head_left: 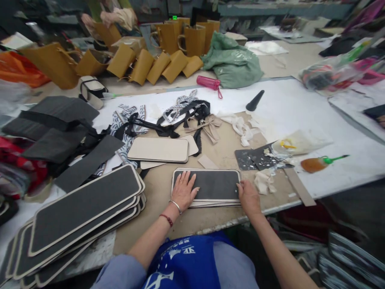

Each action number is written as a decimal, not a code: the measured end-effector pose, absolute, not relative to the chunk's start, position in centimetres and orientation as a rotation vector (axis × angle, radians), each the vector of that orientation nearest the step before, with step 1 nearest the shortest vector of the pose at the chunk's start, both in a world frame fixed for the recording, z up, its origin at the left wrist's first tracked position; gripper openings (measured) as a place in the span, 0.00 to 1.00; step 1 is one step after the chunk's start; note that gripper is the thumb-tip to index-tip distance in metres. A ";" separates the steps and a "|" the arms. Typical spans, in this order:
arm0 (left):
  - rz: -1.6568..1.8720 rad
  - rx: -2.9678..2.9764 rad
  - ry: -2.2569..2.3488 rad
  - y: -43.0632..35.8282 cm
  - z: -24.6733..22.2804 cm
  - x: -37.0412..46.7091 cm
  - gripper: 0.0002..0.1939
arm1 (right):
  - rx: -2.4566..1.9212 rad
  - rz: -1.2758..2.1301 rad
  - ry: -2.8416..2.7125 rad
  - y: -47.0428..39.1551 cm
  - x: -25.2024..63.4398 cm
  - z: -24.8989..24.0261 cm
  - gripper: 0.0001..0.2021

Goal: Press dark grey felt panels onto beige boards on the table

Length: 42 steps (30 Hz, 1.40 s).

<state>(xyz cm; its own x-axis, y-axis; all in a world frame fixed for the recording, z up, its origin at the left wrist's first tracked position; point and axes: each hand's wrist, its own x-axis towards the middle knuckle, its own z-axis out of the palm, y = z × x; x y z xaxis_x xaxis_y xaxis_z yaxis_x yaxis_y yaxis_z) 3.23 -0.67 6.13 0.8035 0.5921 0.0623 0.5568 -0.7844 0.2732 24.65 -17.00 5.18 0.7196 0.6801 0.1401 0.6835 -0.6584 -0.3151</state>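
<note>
A dark grey rectangular panel point(218, 185) with a cream edge and rounded corners lies on a small stack of similar panels near the table's front edge. My left hand point(184, 188) rests flat on the panel's left part, fingers spread. At its right end, my right hand point(249, 196) pinches the edge between thumb and fingers. Behind it lie cream panels point(159, 149), pale face up. To the left, a larger stack of longer grey panels point(87, 208) with cream edges fans out over the table.
Fabric scraps point(177, 114) litter the middle. Right of my hands are a glue-spotted dark board point(251, 158), a brown bottle with green nozzle point(315, 163) and a flat strip point(299, 186). Tan bags point(168, 38), a green sack point(231, 60) and another person's hands point(120, 18) are at the back.
</note>
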 end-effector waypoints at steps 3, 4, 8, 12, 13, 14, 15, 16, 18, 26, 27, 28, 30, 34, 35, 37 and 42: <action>0.205 2.765 0.904 0.1 5.9 3.8 0.26 | -2.601 -0.017 -1.050 -17.0 24.8 5.0 0.10; 0.203 2.778 0.897 0.3 5.8 3.9 0.26 | -2.604 -0.017 -1.045 -17.1 24.9 5.0 0.10; 0.191 2.844 0.896 0.4 5.4 3.9 0.27 | -2.640 -0.053 -0.991 -16.9 24.3 5.7 0.11; 0.174 2.915 0.877 0.3 5.0 3.8 0.27 | -2.476 -0.122 -1.126 -14.0 19.8 7.4 0.17; 0.171 2.929 0.870 0.4 4.8 3.8 0.27 | -2.371 -0.082 -1.234 -12.9 18.2 7.6 0.20; 0.161 2.943 0.862 0.4 4.7 3.7 0.27 | -2.267 -0.017 -1.339 -11.6 16.6 7.8 0.23; 0.143 2.955 0.850 0.5 4.5 3.6 0.27 | -2.172 0.065 -1.433 -10.4 15.2 7.8 0.27; 0.118 2.967 0.837 0.6 4.3 3.6 0.26 | -2.092 0.147 -1.510 -9.4 14.0 7.6 0.29; 0.069 2.985 0.819 0.8 4.0 3.4 0.27 | -1.977 0.272 -1.630 -8.0 12.7 7.1 0.34; 0.171 3.002 0.823 0.6 4.0 3.6 0.26 | -2.086 0.212 -1.625 -9.2 14.8 5.5 0.31; 0.188 3.005 0.817 0.6 4.1 3.7 0.27 | -2.109 0.177 -1.614 -9.4 15.2 5.4 0.31; 0.201 3.006 0.813 0.6 4.2 3.7 0.27 | -2.131 0.144 -1.603 -9.5 15.5 5.4 0.31; 0.210 3.002 0.814 0.6 4.4 3.8 0.27 | -2.175 0.093 -1.586 -9.9 16.2 5.3 0.31; 0.206 2.991 0.806 0.6 4.6 3.9 0.28 | -2.268 0.064 -1.544 -11.3 18.3 5.0 0.32; 0.207 2.993 0.804 0.6 4.7 3.9 0.27 | -2.300 0.061 -1.515 -11.7 19.0 5.0 0.32; 0.218 3.010 0.796 0.6 4.8 4.0 0.27 | -2.364 0.051 -1.455 -12.6 20.3 4.8 0.32; 0.233 3.054 0.771 0.5 4.8 4.0 0.27 | -2.407 0.032 -1.440 -14.0 22.4 4.5 0.33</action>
<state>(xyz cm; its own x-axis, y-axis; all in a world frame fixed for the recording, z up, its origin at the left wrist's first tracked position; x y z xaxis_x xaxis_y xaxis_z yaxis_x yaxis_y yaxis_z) 4.02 0.55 4.79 0.8701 0.4706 0.1466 0.4730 -0.8808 0.0203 22.36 -14.02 4.54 0.4873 0.8602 0.1502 0.8526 -0.4315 -0.2947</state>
